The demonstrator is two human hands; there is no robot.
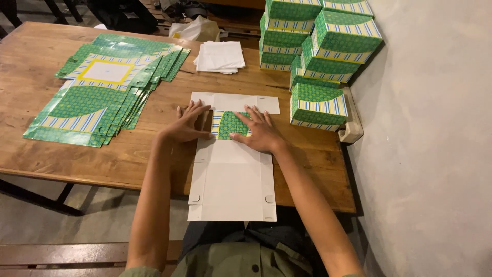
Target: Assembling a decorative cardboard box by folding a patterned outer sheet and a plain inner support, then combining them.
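Both hands, the left hand (190,123) and right hand (260,131), press flat and open on a folded green patterned flap of the flat white cardboard box sheet (233,179) on the brown wooden bench (154,159), which seems barely begun beside many finished green boxes (318,51).

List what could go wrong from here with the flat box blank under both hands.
1. The box blank overhangs the near edge of the wooden table; if the left hand and right hand lift together, it may slide toward the lap.
2. Both hands press a folded green flap; uneven pressure could crease it crooked.
3. The stack of finished boxes stands close to the right hand, so a wide elbow move might knock it.
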